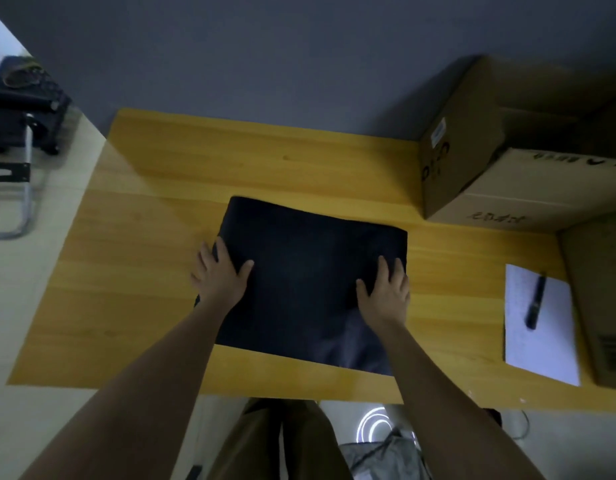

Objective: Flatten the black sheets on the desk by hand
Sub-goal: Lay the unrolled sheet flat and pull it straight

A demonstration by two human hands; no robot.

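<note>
Head cam: both hands lie flat with fingers spread wide, left hand on the left edge and right hand near the right edge of the black sheets on the bench. Far edge ahead of the fingers looks slightly lifted, so uneven pressing could probably skid the stack sideways.

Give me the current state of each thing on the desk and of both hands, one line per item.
black sheets: lying on the desk, both hands pressing on them.
left hand: open, palm down on the sheets' left edge.
right hand: open, palm down near the right edge.
pen: lying on the white paper.
white paper: flat on the desk, right side.
cardboard boxes: stacked at the far right; whether closed, unclear.
</note>
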